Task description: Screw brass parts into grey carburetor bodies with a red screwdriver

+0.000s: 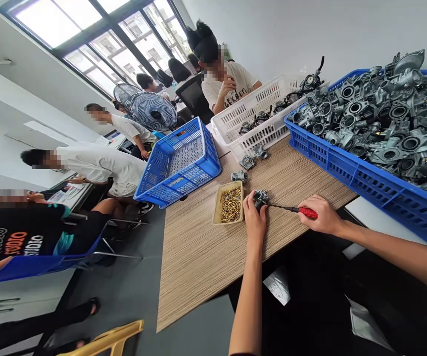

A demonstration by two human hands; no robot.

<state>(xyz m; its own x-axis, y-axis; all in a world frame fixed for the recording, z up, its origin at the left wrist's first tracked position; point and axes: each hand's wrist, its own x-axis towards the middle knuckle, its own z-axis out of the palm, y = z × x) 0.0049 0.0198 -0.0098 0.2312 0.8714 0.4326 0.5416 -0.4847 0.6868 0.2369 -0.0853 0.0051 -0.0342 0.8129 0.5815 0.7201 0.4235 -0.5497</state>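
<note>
My left hand [255,213] is closed around a small grey metal carburetor body [260,197] just above the wooden table. In my right hand [320,213] is a screwdriver [307,212] with a red handle and a dark shaft. Its tip reaches the carburetor body; the exact contact point is too small to make out. Left of my left hand stands a cream tub [216,217] full of small brass-coloured parts [231,205]. Several more carburetor bodies [239,176] lie on the table beyond the tub.
A blue crate [350,173] heaped with carburetor bodies stands at the right. Behind the table are a white crate [250,146] with a few parts and another blue crate [183,180]. A person [231,84] sits across; others and a fan [154,112] are at the left.
</note>
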